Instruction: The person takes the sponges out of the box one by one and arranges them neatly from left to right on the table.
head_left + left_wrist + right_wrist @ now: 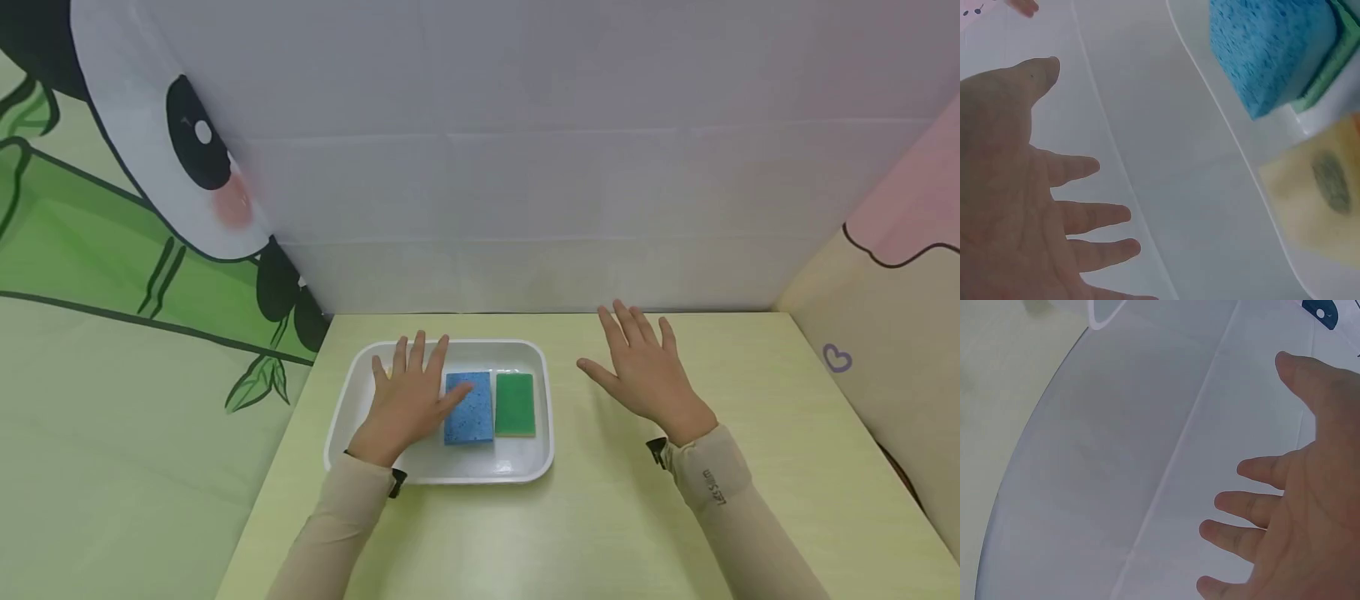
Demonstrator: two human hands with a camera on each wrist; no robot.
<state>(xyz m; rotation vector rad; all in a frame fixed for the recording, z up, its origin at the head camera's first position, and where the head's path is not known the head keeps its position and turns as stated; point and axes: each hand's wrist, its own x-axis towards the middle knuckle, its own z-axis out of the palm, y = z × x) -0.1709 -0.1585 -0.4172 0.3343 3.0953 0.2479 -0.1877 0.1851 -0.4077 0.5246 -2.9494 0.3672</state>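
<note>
A white tray (517,463) holds a blue speckled sponge (469,412) and, just right of it, a green-topped sponge (515,405) with a pale yellow edge. My left hand (405,402) hovers over the tray's left part, fingers spread, its thumb overlapping the blue sponge from above. In the left wrist view that palm holds nothing, and a yellowish piece (1297,200) with a dark oval mark lies near the blue sponge; the head view mostly hides this piece behind the hand. To the right of the tray, my right hand (647,373) is raised above the table with its fingers extended, holding nothing.
The pale yellow table (600,533) meets a whitish wall sheet (525,192) at its back edge. A cartoon-printed sheet (225,333) hangs at the left, and a beige and pink panel (862,317) stands along the right side.
</note>
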